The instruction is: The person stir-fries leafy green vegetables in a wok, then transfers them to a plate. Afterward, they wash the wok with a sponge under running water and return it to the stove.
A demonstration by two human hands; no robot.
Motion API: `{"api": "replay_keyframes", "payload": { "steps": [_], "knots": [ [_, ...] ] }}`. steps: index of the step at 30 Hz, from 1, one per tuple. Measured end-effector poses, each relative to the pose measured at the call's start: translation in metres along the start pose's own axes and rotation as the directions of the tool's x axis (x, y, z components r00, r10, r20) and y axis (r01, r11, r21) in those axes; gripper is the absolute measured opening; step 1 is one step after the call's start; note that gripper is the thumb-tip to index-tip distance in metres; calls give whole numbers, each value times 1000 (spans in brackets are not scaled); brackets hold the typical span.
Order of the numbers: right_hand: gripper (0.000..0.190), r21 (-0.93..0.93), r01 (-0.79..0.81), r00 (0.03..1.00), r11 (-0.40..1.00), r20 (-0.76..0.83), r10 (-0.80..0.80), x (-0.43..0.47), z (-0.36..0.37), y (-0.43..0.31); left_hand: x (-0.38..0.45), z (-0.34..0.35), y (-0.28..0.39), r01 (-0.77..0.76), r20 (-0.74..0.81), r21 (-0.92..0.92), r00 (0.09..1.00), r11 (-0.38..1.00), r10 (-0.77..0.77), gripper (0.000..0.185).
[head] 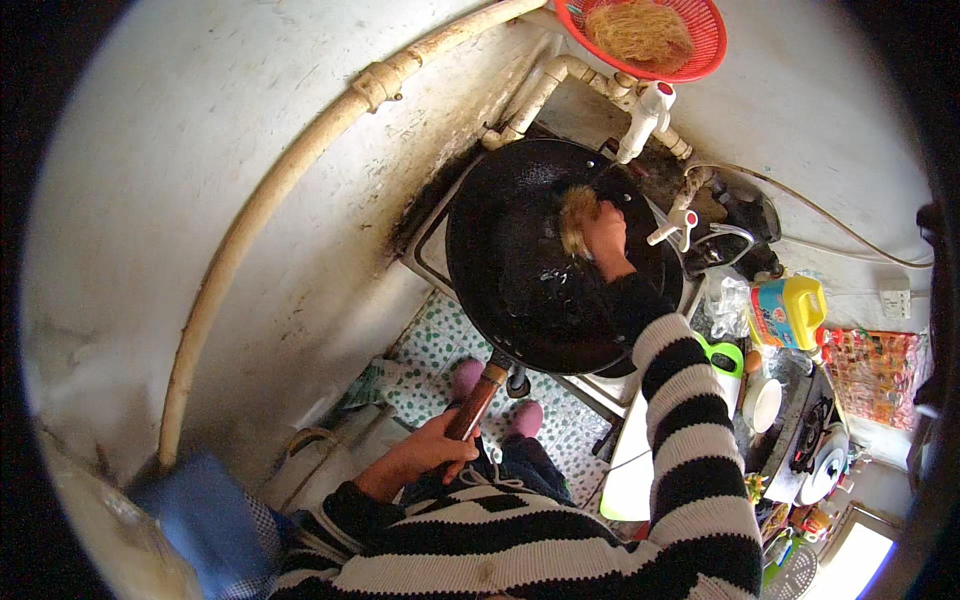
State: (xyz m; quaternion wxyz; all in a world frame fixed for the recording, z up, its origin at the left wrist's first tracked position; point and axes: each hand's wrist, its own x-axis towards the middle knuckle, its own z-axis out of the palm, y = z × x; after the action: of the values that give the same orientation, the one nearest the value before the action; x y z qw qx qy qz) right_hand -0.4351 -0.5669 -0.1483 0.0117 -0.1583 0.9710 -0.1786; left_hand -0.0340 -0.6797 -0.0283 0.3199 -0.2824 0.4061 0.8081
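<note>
A large black wok [517,247] sits tilted over a sink beneath a white tap [651,120] with a red cap. My left hand [427,454] is wrapped around the wok's brown wooden handle [478,401]. Inside the wok, my right hand [609,234] grips a tan fibrous scrubber [576,217] pressed against the inner wall. Wet glints show on the dark metal below the scrubber. The scrubber's far side and the palm of my right hand are hidden.
A red plastic basket [712,45] of thin tan strands hangs above the taps. A second tap [679,227] juts out right of the wok. The right counter holds a yellow jug [806,304], a white bowl [763,405] and a gas stove [814,431]. A wall pipe [277,176] runs along the left.
</note>
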Motion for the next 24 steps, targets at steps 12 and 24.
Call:
{"api": "replay_keyframes", "payload": {
  "steps": [12,24],
  "knots": [
    [34,491,823,157,285,285,-945,-79,-43,-57,3,-1,-7,-64,-34,-3,997,998,64,39],
    [27,518,100,894,849,328,-305,-32,-37,-40,1,2,0,-52,-61,42,997,998,54,34]
  ]
}}
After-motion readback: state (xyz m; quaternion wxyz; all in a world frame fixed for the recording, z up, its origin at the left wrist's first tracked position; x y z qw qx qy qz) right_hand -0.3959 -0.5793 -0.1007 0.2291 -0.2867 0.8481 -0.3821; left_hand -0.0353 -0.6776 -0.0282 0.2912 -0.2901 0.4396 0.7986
